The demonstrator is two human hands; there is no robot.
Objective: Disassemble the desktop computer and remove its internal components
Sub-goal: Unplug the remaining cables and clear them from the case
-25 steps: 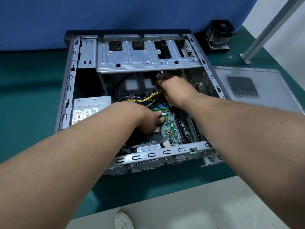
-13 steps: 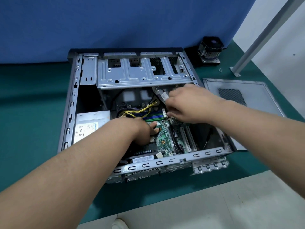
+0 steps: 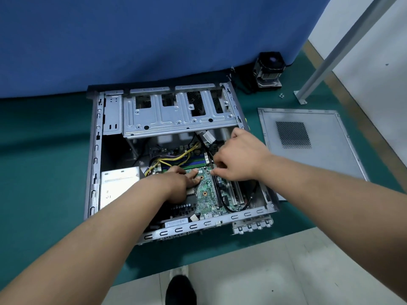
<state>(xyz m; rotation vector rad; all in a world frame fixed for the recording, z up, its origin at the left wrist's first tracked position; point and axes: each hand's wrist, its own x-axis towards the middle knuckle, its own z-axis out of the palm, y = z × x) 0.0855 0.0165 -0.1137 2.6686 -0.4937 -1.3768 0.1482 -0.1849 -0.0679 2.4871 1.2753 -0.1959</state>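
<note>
On the green table (image 3: 44, 150), one open case (image 3: 94, 150): left hand (image 3: 182, 183) flat on motherboard (image 3: 207, 194), right hand (image 3: 237, 159) curled, grip unclear.

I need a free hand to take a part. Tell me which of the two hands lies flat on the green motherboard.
The left hand: its fingers rest straight on the green motherboard; the right hand is curled.

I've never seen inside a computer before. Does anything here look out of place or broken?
Nothing looks broken. The side panel lies flat beside the open case, and a cooling fan with two loose screws sits by the blue wall, which fits a teardown. The left hand rests on the green board.
</note>
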